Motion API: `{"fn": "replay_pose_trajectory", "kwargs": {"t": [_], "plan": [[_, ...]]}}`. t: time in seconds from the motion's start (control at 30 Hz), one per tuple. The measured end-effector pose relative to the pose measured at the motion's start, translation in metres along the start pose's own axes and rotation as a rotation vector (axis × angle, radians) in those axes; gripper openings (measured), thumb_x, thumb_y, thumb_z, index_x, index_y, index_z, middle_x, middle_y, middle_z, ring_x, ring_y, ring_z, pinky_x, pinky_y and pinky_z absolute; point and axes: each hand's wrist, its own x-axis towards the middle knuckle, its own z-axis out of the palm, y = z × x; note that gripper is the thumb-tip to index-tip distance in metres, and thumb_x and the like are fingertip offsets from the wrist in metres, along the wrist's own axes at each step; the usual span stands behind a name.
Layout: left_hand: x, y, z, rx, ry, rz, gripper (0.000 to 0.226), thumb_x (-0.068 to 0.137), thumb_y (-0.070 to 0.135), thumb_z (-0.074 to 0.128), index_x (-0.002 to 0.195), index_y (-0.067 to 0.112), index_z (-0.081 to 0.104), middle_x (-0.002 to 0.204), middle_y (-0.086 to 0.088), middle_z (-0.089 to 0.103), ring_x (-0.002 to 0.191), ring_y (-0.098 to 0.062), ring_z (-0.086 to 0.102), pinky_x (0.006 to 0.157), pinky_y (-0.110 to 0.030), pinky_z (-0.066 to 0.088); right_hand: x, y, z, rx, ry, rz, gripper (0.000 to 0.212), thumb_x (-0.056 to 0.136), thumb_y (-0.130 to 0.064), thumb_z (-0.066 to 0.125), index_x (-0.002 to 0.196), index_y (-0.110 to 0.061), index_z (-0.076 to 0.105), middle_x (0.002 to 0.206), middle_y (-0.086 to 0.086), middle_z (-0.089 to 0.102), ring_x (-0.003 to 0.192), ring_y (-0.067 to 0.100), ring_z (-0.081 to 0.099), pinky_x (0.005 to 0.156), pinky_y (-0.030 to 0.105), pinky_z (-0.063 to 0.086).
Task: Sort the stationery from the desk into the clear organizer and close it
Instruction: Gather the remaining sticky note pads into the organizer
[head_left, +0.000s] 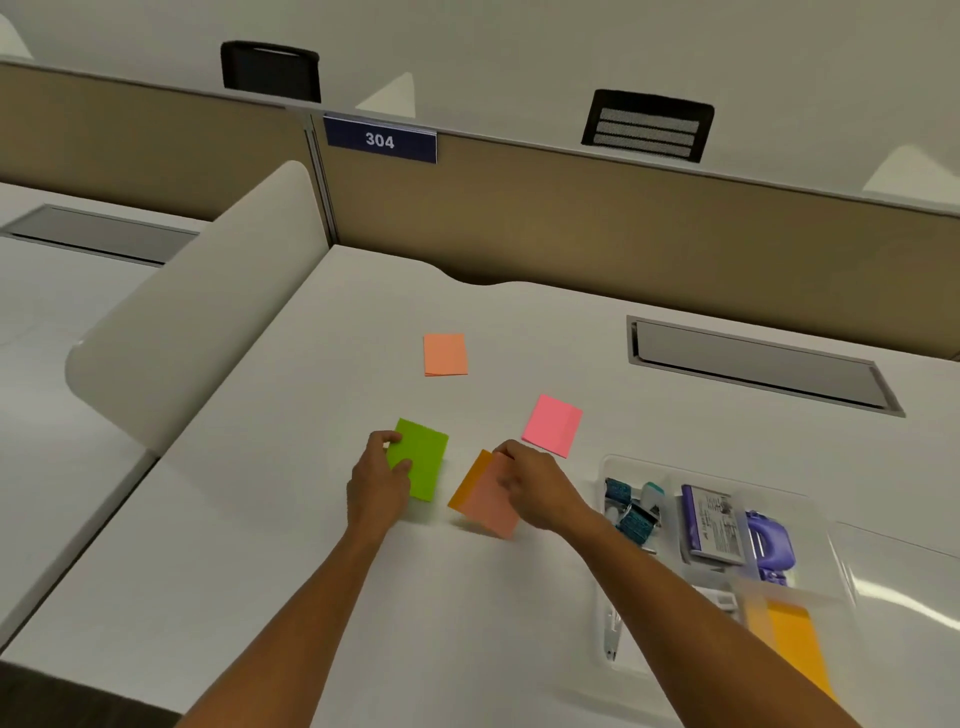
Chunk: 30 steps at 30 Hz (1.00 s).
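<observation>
My left hand (378, 480) grips a green sticky-note pad (422, 465) by its left edge, near the desk surface. My right hand (535, 488) holds a salmon and orange sticky-note pad (480, 499), tilted and lifted off the desk. A peach pad (445, 354) lies farther back. To the right of my right hand a pink pad (552, 424) lies flat. The clear organizer (615, 470) stands open at the right. It holds blue binder clips (631, 512), a white-and-purple box (711, 525), a purple hole punch (771, 543) and orange notes (792, 639).
A white curved divider (197, 317) borders the desk's left side. A beige partition (571, 223) with a "304" sign (380, 139) runs along the back. A grey cable hatch (758, 366) is set into the desk at the back right.
</observation>
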Motion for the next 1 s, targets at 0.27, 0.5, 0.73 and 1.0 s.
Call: {"fn": "replay_pose_trajectory", "kwargs": {"t": [0.27, 0.5, 0.73, 1.0], "plan": [[-0.04, 0.041, 0.025, -0.21, -0.039, -0.033, 0.041, 0.097, 0.02, 0.051, 0.136, 0.024, 0.04, 0.118, -0.006, 0.058, 0.104, -0.028, 0.06, 0.089, -0.047, 0.052, -0.043, 0.024, -0.052, 0.109, 0.149, -0.03, 0.023, 0.099, -0.013, 0.048, 0.119, -0.02, 0.057, 0.119, 0.0, 0.061, 0.099, 0.02, 0.058, 0.081, 0.03, 0.048], [-0.076, 0.086, 0.056, -0.25, -0.131, 0.038, 0.027, 0.098, 0.012, 0.048, 0.124, 0.013, 0.054, 0.113, -0.001, 0.058, 0.1, -0.017, 0.057, 0.077, -0.026, 0.046, -0.083, 0.054, -0.101, 0.079, 0.25, -0.015, 0.026, 0.101, -0.013, 0.045, 0.125, -0.02, 0.053, 0.126, 0.001, 0.058, 0.104, 0.018, 0.053, 0.088, 0.032, 0.047], [-0.108, 0.13, 0.093, -0.262, -0.248, 0.143, 0.014, 0.096, 0.014, 0.055, 0.106, 0.018, 0.063, 0.097, 0.005, 0.064, 0.092, -0.013, 0.06, 0.065, -0.017, 0.044, -0.129, 0.108, -0.138, 0.07, 0.368, 0.067, 0.024, 0.101, -0.013, 0.047, 0.124, -0.021, 0.053, 0.124, 0.0, 0.054, 0.104, 0.017, 0.05, 0.085, 0.03, 0.044], [-0.142, 0.164, 0.136, -0.275, -0.43, 0.174, 0.008, 0.083, 0.011, 0.068, 0.088, 0.016, 0.071, 0.086, 0.002, 0.073, 0.083, -0.012, 0.068, 0.072, -0.025, 0.052, -0.187, 0.165, -0.171, 0.164, 0.495, 0.224, 0.022, 0.101, -0.015, 0.049, 0.122, -0.022, 0.05, 0.124, 0.001, 0.054, 0.103, 0.019, 0.052, 0.081, 0.032, 0.046]]}}
